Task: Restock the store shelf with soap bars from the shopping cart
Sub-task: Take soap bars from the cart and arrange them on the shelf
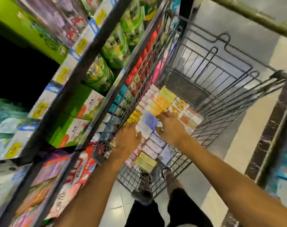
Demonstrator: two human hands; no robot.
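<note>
In the head view, the shopping cart [213,89] is standing close beside the store shelf [83,66], and its wire basket is carrying rows of soap bars [153,110] — boxed, in yellow, white, lilac and peach — packed along the cart's shelf-side wall. Both hands are reaching down into the cart onto these boxes. The left hand [129,139] is lying over the boxes nearest the shelf-side wall; its fingers are hidden past the knuckles and smeared by blur, so I cannot tell whether they are gripping a box. The right hand [171,128] is resting on the middle of the stack, its fingers [164,114] stretched fairly straight across a yellow and a lilac box, the thumb lying low against the boxes — pressing rather than curling round anything, as far as the blur allows. Labels on the boxes are too soft to read. Beside the cart, the shelf's goods are streaked by motion. The cart's handle [254,15] is cut off at the frame edge, and the person's feet are showing through the wire floor.
</note>
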